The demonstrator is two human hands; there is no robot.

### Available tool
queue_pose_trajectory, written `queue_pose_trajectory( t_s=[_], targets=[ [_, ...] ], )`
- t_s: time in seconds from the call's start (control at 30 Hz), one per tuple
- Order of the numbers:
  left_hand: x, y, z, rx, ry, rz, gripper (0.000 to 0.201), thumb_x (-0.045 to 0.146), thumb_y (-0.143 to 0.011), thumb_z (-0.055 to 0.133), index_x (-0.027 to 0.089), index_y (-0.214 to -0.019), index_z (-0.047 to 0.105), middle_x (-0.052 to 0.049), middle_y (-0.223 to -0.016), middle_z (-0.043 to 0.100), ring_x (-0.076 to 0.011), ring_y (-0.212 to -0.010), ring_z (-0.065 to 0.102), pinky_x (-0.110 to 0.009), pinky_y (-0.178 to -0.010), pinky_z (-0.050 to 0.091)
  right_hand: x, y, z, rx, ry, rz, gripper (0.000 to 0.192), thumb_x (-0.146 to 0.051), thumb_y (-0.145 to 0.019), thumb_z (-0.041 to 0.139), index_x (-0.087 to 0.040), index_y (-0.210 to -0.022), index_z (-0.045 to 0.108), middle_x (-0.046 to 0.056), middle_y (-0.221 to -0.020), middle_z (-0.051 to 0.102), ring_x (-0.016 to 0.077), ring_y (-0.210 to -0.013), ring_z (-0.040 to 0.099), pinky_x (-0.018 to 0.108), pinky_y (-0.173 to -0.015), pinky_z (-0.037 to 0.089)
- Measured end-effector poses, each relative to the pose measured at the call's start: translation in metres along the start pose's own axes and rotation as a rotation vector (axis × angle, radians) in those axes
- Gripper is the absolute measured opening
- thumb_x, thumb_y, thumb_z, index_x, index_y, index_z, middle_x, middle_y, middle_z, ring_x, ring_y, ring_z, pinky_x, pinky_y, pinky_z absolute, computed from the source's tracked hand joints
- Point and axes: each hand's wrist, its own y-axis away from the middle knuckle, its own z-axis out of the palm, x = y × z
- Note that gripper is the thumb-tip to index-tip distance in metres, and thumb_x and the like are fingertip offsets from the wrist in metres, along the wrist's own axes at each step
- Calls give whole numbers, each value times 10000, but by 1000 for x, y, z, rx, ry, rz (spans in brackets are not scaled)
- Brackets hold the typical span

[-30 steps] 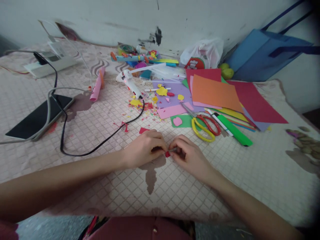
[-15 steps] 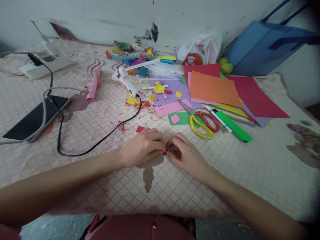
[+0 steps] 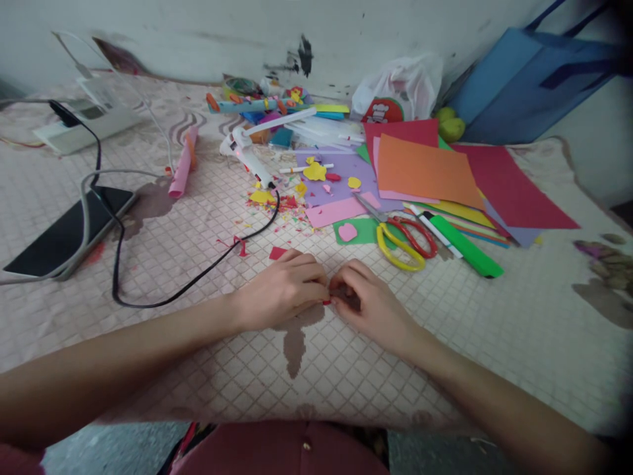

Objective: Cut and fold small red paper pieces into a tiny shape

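A small red piece, perhaps paper or foam, shows between my fingertips; most of it is hidden. My left hand pinches it from the left, just above the tablecloth. Opposite, my right hand grips its other side with thumb and index finger. Just behind my left hand lies a flat red scrap. Scissors with one yellow and one red handle rest beyond my right hand. Close to them are a green cutter and a green sheet bearing a pink cut-out.
A white glue gun trails a black cord across the left. Paper scraps litter the middle. Coloured sheets are stacked at right, near a blue bag. A dark tablet-like device lies at left.
The view has shifted slightly, so the table items sit a little higher in the picture. Both hands keep nearly the same pose around the red piece.
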Motion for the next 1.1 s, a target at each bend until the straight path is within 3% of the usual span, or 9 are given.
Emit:
queue_pose_trajectory(
  t_s=[0.47, 0.73, 0.97, 1.1],
  targets=[
    [3, 0, -2, 21, -100, 75, 182, 175, -897, 471, 184, -897, 652, -46, -873, 627, -172, -852, 520, -330, -795, 374, 1, 0, 1, 18, -3, -25, 162, -50, -755, 513, -197, -821, 502, 35, -873, 501, 170, -797, 511, 294, -674, 436],
    [4, -1, -3, 22, -208, 145, 265, 173, -934, 388, 170, -870, 645, -54, -868, 632, -172, -847, 527, -352, -819, 370, 1, 0, 0, 10, -10, -25, 158, -44, -765, 515, -192, -813, 490, 35, -870, 490, 163, -782, 507, 286, -667, 437],
    [7, -1, 0, 17, -156, 54, 180, 175, -897, 462, 168, -823, 625, -38, -832, 613, -164, -809, 514, -329, -782, 378, 2, 0, 1, 17, -19, -24, 161, -46, -751, 505, -197, -808, 501, 30, -861, 497, 158, -761, 510, 286, -655, 439],
    [9, 0, -1, 39, -192, 87, 217, 174, -918, 423, 169, -847, 628, -45, -856, 624, -167, -830, 520, -351, -827, 377, 2, -1, 0, 16, -22, -26, 169, -40, -751, 505, -197, -814, 500, 30, -858, 495, 159, -761, 508, 285, -654, 439]
  ],
)
